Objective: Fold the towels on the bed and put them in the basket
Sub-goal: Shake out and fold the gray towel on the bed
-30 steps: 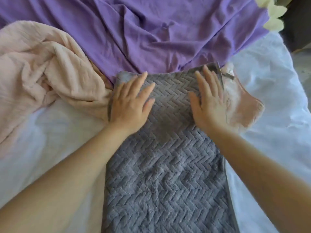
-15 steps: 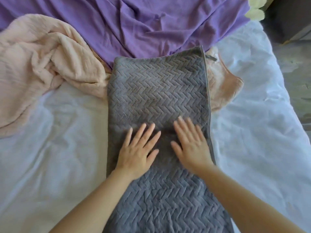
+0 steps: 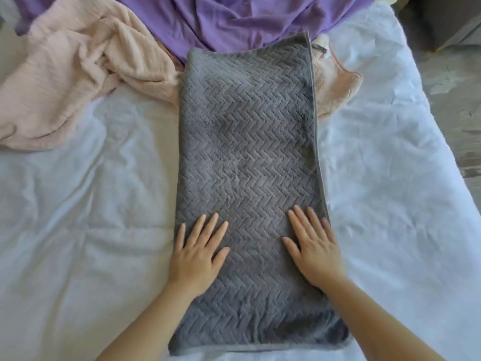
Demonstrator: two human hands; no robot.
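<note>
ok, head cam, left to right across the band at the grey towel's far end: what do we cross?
crumpled peach cloth → grey towel → small peach towel, partly tucked under the grey one's right edge → white bedsheet → floor

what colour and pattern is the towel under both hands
Grey towel, raised herringbone zigzag weave; shown in the head view, the only one.

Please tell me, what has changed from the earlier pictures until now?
The left hand and right hand slid flat along the grey towel, from its far end to its near part, gripping nothing. The towel, pink blanket and purple sheet stayed put.
</note>
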